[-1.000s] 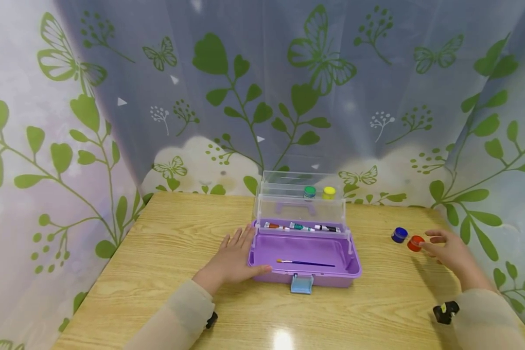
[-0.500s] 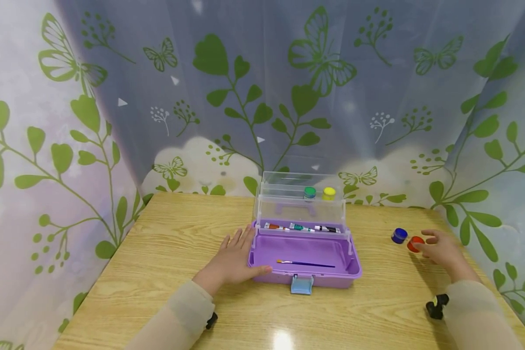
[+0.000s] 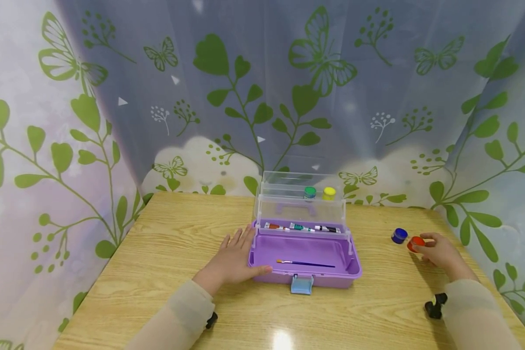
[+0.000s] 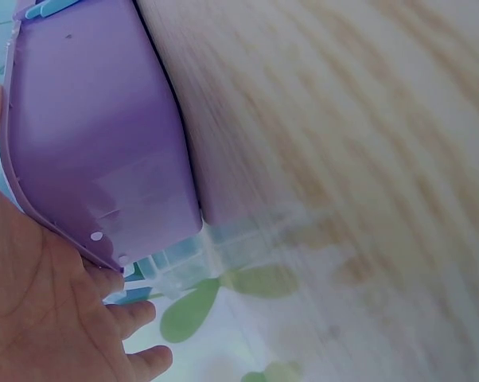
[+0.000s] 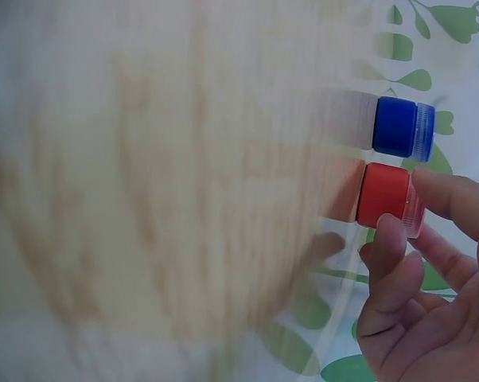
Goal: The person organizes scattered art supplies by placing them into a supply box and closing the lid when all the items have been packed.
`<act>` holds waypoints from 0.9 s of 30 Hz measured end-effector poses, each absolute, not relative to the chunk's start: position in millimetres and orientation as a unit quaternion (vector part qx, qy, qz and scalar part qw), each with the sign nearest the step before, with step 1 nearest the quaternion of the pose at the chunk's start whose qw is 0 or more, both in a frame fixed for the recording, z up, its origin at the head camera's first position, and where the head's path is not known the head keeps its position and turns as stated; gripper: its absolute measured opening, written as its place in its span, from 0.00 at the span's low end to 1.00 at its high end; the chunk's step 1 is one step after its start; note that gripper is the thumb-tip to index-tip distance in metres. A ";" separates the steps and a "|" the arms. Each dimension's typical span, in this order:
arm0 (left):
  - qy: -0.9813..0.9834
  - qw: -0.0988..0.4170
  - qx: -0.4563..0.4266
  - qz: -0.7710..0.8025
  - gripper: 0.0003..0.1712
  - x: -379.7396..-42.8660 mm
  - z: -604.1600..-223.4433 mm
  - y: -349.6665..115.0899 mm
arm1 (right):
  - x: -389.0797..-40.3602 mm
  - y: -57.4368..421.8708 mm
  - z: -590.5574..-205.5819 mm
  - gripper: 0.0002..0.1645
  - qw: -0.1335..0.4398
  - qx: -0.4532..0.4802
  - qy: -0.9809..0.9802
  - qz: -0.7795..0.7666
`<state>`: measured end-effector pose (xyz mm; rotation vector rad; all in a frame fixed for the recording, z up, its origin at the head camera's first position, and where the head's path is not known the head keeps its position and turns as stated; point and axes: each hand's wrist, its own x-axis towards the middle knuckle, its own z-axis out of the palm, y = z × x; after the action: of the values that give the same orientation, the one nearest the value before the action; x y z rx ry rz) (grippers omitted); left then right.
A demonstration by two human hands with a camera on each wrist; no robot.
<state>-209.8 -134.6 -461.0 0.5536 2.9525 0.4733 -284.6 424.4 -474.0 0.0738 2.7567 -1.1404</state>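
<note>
My left hand point(image 3: 229, 262) lies with straight fingers along the left end of a purple paint box point(image 3: 306, 280), its thumb over the front rim; the left wrist view shows the palm point(image 4: 40, 294) against the box wall. At the table's right, my right hand point(image 3: 442, 253) pinches a small red paint pot point(image 5: 383, 195) between thumb and fingers. A blue paint pot point(image 3: 399, 236) stands just left of it on the table. Inside the box lies a paintbrush point(image 3: 306, 263) with a blue handle.
The box's clear tiers point(image 3: 302, 211) are raised, with a green pot point(image 3: 309, 192), a yellow pot point(image 3: 329, 193) and paint tubes point(image 3: 302, 227) in them. A light blue latch point(image 3: 302, 284) hangs at the front. Patterned curtain point(image 3: 262, 97) borders the wooden table point(image 3: 179, 223).
My right hand has moved slightly left and closed its thumb and fingers on the red paint pot. The left hand and the box have stayed put.
</note>
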 end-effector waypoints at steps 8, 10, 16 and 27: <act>0.970 0.053 0.182 0.153 0.69 -209.7 -460.4 -134.7 | -285.4 421.7 -473.1 0.36 0.079 0.036 0.921 -0.380; 0.969 0.052 0.183 0.157 0.69 -209.7 -461.1 -135.0 | -286.1 420.9 -472.0 0.35 0.081 0.040 0.919 -0.384; 0.968 0.052 0.185 0.160 0.69 -210.0 -463.1 -135.4 | -288.8 420.7 -470.7 0.36 0.085 0.040 0.914 -0.394; 0.971 0.053 0.179 0.151 0.69 -210.3 -460.4 -134.4 | -289.1 420.5 -468.7 0.35 0.086 0.043 0.923 -0.373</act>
<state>-210.3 -134.4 -460.4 0.5456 2.9502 0.4591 -289.1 420.5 -468.7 0.1276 2.7500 -1.1110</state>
